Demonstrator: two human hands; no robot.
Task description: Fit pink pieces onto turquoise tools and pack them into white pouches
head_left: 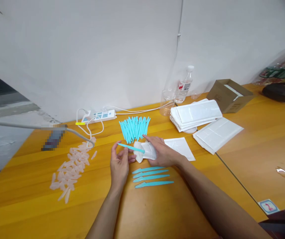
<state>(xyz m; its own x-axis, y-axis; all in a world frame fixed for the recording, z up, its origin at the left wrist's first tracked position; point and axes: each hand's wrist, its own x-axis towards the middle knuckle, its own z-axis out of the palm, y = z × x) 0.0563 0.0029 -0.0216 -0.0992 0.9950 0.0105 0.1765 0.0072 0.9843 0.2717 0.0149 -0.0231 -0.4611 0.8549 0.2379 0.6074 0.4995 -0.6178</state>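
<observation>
My left hand (121, 161) pinches the outer end of a blue stick-like tool (132, 148). The tool's other end lies inside the open mouth of a small white pouch (149, 151). Wrapped round the pouch from the right is my right hand (161, 152). Just below the hands, several blue tools (152, 178) lie side by side in a row on the table. Behind the hands is a dense pile of the same blue tools (134, 128). Pale pink translucent pieces (70, 166) are heaped at the left. A flat white pouch (181, 148) lies right of my right hand.
Stacked white packets (197, 113) and another packet (218, 134) lie at the right, near a cardboard box (229, 96). A water bottle (184, 85) and clear cup (167, 103) stand by the wall. A power strip (105, 115) and cables lie at the back left.
</observation>
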